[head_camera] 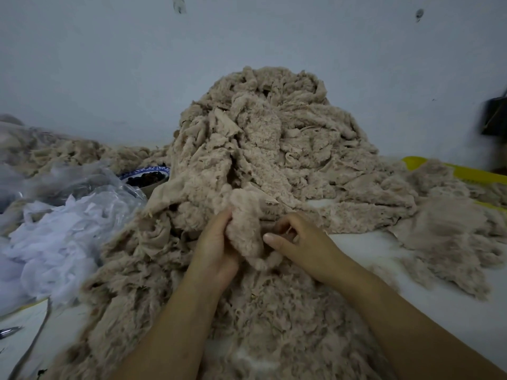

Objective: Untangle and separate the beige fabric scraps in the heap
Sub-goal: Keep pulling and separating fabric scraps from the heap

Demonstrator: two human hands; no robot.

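Note:
A tall heap of beige fleecy fabric scraps (269, 133) rises in the middle of the white table, against the wall. More beige scraps (260, 319) spread flat toward me under my forearms. My left hand (216, 248) grips one fluffy beige scrap (244, 229) at the foot of the heap, fingers curled round its left edge. My right hand (299, 239) holds the same scrap from the right, its fingers curled into the fabric and the thumb stretched along the scrap's lower edge. The scrap still joins the heap at its top.
A separate flat pile of beige scraps (450, 231) lies at the right, partly over a yellow object (463, 172). Clear plastic bags with white fluff (55, 231) sit at the left, beside a blue-patterned bowl (145, 176) of dark pieces. Metal scissor tips (11, 331) lie at the lower left.

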